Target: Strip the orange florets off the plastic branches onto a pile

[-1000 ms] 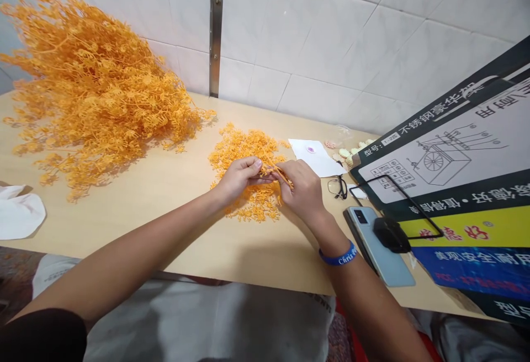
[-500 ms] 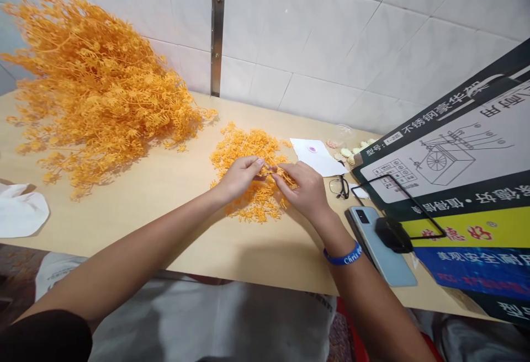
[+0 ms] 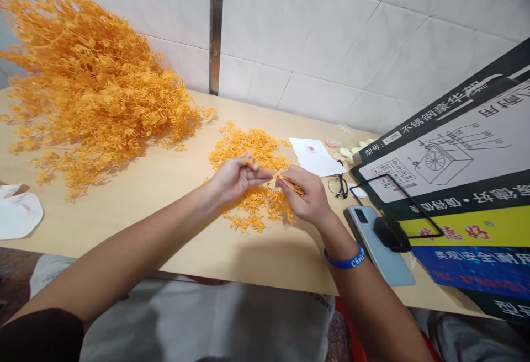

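Note:
A loose pile of orange artificial flowers lies on the table under both hands. My left hand is turned partly palm up over the pile. A small orange flower piece sits pinched at its thumb and index finger, while the other fingers reach towards the right hand. Closed around a thin orange flower sprig, my right hand wears a blue wristband. The sprig's tip touches or nearly touches the left fingertips; exact contact is hard to see.
A big heap of orange flower stems stands at the left against the tiled wall. To the right are a white paper, glasses, a pale blue phone and a printed carton. White cloth lies far left.
My left hand has rolled palm up and its lower fingers have straightened. My right hand now shows a sprig folded inside its grip. Some flowers on the pile have shifted.

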### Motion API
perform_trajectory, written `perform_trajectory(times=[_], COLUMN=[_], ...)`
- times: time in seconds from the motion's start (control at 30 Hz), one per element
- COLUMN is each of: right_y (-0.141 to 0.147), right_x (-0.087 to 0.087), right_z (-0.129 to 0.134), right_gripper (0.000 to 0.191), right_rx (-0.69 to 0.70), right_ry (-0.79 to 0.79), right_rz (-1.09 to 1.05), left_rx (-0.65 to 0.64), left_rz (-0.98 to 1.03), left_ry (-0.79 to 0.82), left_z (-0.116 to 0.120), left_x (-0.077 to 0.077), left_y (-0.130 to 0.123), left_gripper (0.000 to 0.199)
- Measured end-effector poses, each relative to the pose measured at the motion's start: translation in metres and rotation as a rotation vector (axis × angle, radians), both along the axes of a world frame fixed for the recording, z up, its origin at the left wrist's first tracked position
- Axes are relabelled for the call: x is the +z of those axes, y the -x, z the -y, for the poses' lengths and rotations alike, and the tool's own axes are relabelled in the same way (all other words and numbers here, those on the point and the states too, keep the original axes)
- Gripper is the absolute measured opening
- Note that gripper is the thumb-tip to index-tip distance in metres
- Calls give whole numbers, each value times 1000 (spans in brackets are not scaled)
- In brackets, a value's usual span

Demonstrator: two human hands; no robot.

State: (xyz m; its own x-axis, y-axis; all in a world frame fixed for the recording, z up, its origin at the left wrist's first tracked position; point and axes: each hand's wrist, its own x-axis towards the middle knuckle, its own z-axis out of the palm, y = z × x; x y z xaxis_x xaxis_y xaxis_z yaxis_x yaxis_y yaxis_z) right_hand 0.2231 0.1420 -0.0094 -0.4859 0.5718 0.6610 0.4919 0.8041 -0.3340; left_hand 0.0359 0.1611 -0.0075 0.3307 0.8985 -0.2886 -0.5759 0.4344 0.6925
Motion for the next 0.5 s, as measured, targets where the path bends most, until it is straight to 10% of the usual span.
perform_trajectory(times=[0.33, 0.5], right_y=[-23, -25], right_x=[-12, -12], right_z=[-25, -31], right_gripper=[19, 23], right_rx=[-464, -497], right_ry=[-10, -81], right_rz=[-435, -700], left_rx=[228, 238], left_rz=[-400, -798], left_ry=[-345, -634], left_z=[-22, -18], left_x=[-6, -15], left_y=[22, 20], left_gripper=[10, 39])
